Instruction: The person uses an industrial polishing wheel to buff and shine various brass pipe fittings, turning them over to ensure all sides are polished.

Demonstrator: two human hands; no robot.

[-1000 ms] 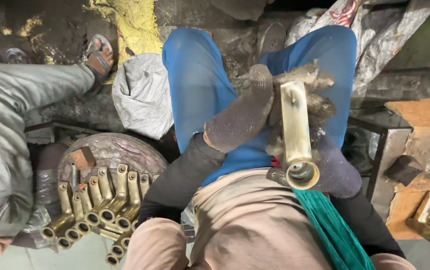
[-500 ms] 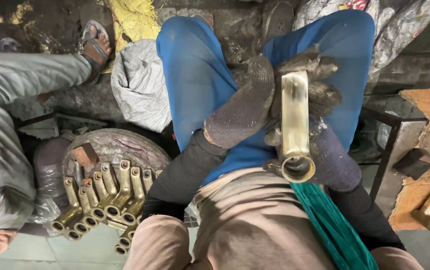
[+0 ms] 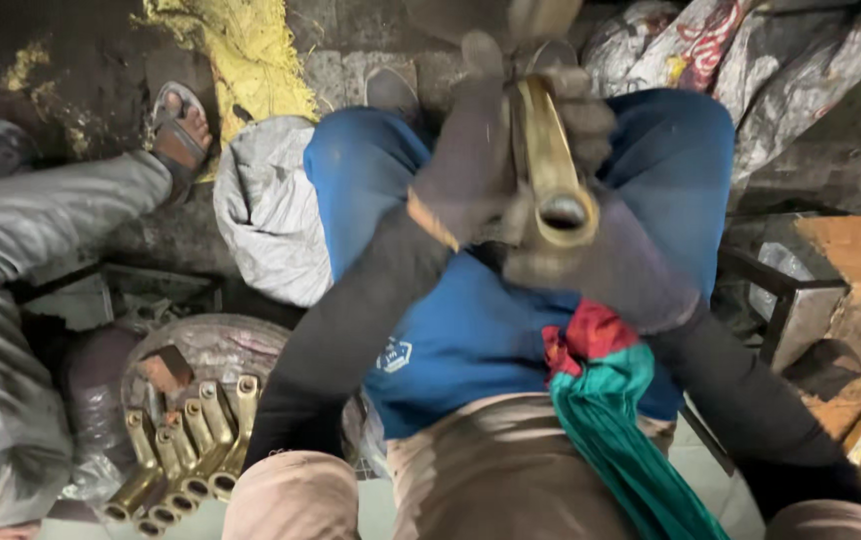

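**Two gloved hands gripping a brass tube over the lap**

A green and red cloth (image 3: 606, 420) is hanging down nearest the camera, over the person's blue shirt. Just above it, the right hand (image 3: 601, 255), in a dark grimy glove, is clasping the lower end of a brass tube (image 3: 551, 165), whose open mouth is facing the camera. The left hand (image 3: 476, 170), gloved likewise, is wrapping its fingers around the tube's left side. The tube is sitting raised between both hands, over the blue-clad knees. Lower left, a row of brass tubes (image 3: 191, 450) is lying on a round drum (image 3: 211, 350). Beyond, a grey sack (image 3: 271, 210) is resting beside another person's sandalled foot (image 3: 179, 135).
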